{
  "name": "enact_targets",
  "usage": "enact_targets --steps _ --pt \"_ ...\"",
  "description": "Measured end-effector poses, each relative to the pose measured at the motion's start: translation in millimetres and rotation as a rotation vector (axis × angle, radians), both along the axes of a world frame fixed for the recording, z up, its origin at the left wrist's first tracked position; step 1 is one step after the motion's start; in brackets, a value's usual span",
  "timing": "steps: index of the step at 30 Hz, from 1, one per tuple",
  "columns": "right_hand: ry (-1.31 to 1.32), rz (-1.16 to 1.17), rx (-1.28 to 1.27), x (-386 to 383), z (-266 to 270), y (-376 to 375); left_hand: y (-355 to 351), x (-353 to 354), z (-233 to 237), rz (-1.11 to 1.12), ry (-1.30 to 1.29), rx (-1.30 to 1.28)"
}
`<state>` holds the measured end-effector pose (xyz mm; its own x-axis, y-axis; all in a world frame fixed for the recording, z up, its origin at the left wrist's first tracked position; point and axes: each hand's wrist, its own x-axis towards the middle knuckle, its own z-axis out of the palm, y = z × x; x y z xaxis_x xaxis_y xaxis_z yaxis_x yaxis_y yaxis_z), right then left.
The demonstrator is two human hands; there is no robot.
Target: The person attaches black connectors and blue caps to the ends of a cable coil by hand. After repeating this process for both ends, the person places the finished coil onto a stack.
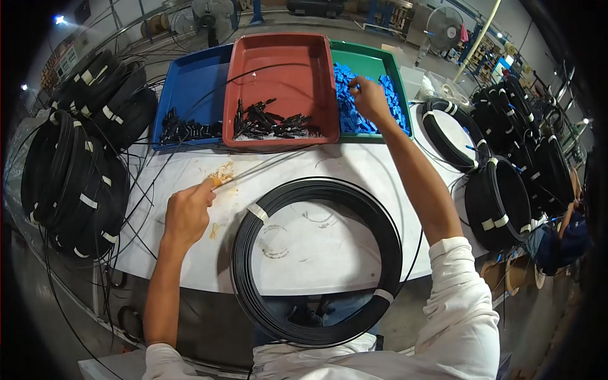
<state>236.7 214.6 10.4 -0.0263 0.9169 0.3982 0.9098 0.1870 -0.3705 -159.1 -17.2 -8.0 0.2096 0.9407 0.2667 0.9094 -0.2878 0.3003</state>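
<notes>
My left hand point(189, 212) is closed over the table's left part, with a small orange bit showing at its fingertips. A thin black cable point(266, 166) runs from those fingertips up to the right, towards the trays. Over the green tray point(364, 49) my right hand point(369, 98) is bent, its fingers drawn together just above many small blue pieces point(399, 109). Whether a piece is between those fingers is hidden. In front of me a large coil of black cable point(247, 266), bound with white tape, overhangs the table's near edge.
Left of the green tray stand a red tray point(278, 44) and a blue tray point(190, 79), both with black pieces. Taped cable coils crowd the left point(76, 183) and right point(497, 202) sides. Loose cables hang at left. Another person point(563, 244) is at far right.
</notes>
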Motion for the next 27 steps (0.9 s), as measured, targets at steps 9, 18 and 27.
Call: enact_targets --steps 9,18,27 --pt "0.124 -0.023 0.103 55 42 -17 9 -8 24 -0.176 -0.137 0.005" --pt "0.071 0.294 -0.114 81 5 -43 -31 -25 45 -0.057 -0.159 -0.057" --pt "0.229 0.189 -0.104 66 26 -53 -51 -51 56 -0.017 -0.233 0.000"
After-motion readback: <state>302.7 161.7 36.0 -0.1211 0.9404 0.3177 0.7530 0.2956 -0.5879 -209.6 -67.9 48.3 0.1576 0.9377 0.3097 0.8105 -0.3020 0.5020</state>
